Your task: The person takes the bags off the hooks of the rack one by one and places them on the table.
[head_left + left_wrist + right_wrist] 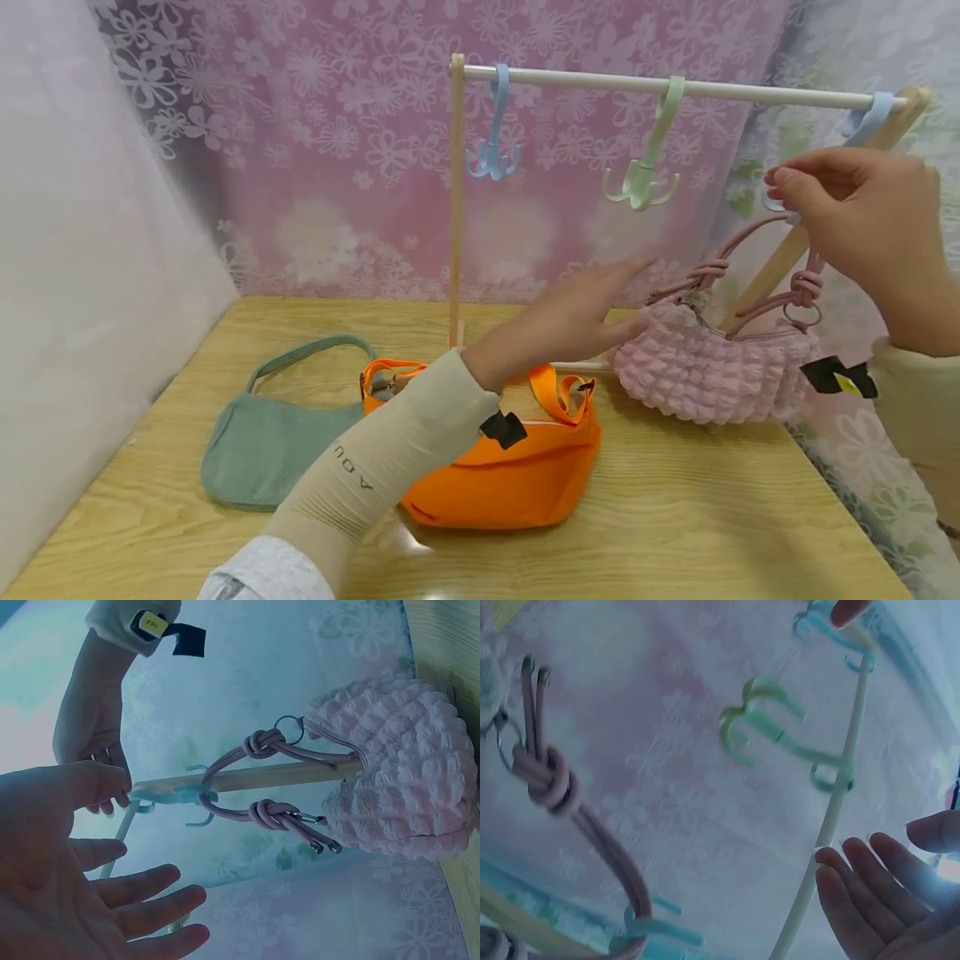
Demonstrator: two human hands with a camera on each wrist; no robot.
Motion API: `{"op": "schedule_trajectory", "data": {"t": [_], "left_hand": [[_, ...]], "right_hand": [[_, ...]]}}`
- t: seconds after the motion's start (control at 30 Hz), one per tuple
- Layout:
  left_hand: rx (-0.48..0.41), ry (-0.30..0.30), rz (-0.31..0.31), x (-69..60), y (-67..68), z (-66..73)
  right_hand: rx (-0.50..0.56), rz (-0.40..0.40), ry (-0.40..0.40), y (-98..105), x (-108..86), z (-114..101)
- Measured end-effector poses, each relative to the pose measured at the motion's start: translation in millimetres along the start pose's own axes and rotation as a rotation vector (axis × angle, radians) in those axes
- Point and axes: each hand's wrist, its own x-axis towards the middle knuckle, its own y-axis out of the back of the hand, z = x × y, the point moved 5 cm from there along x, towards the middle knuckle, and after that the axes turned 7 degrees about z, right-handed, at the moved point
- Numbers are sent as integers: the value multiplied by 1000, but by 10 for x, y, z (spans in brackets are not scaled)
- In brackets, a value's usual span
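A pink ruffled handbag (712, 367) hangs by its knotted cord handle (262, 746) from the light blue hook (184, 795) at the rail's right end. My right hand (873, 237) is beside that hook, its fingers loosely bent and, in the right wrist view, holding nothing. My left hand (562, 321) reaches in front of the rack with its fingers straight, close to the handbag's left side. The left wrist view shows that palm (45, 862) apart from the bag and its handle.
A white rail (577, 81) on wooden posts (456, 208) carries another blue hook (495, 133) and a green hook (645, 158), both bare. An orange bag (510, 483) and a green shoulder bag (277, 450) lie on the wooden table (675, 517), partly behind my left arm.
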Motion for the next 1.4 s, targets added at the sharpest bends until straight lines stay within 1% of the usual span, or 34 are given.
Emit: {"op": "schedule_trajectory", "data": {"t": [0.03, 0.17, 0.27, 0.33, 0.4, 0.47, 0.6, 0.67, 0.73, 0.77, 0.83, 0.9, 0.93, 1.0, 1.07, 1.13, 1.2, 1.23, 1.3, 1.4], "left_hand": [[6, -1, -6, 59, -21, 41], [34, -6, -13, 309, -100, 199], [67, 5, -7, 490, -117, 262], [92, 4, 11, 604, -136, 290], [111, 19, 29, 713, -154, 300], [114, 31, 56, 816, -174, 311], [97, 69, 103, 1018, -208, 334], [73, 85, 136, 1105, -222, 339], [24, 107, 156, 1174, -240, 325], [2, 117, 167, 1202, -250, 313], [-33, 134, 177, 1250, -283, 279], [-57, 145, 172, 1292, -325, 242], [-57, 146, 170, 1315, -338, 220], [-42, 135, 155, 1365, -364, 189], [10, 115, 127, 1413, -387, 178], [66, 82, 102, 1460, -398, 186], [99, 52, 78, 1498, -401, 207], [105, 46, 73, 1514, -399, 213], [76, 45, 69, 1542, -393, 225], [33, 67, 70, 1578, -393, 231]], "right_hand": [[1, 16, 1, 20, 55, 27], [31, 57, -52, 76, 242, 169], [68, 105, -74, 101, 352, 242], [73, 137, -65, 134, 406, 275], [64, 163, -53, 178, 463, 298], [33, 185, -53, 216, 518, 321], [-112, 194, -93, 267, 618, 364], [-175, 198, -87, 267, 665, 382], [-212, 214, -58, 256, 712, 402], [-222, 207, -42, 241, 735, 414], [-240, 169, -16, 206, 777, 454], [-254, 119, -1, 163, 806, 504], [-263, 90, -1, 137, 822, 527], [-261, 76, 8, 107, 849, 570], [-260, 77, 11, 93, 865, 611], [-264, 82, 11, 92, 874, 654], [-282, 69, 2, 96, 871, 696], [-293, 64, 6, 99, 870, 711], [-311, 61, 16, 109, 871, 732], [-349, 50, 35, 115, 879, 745]]}}
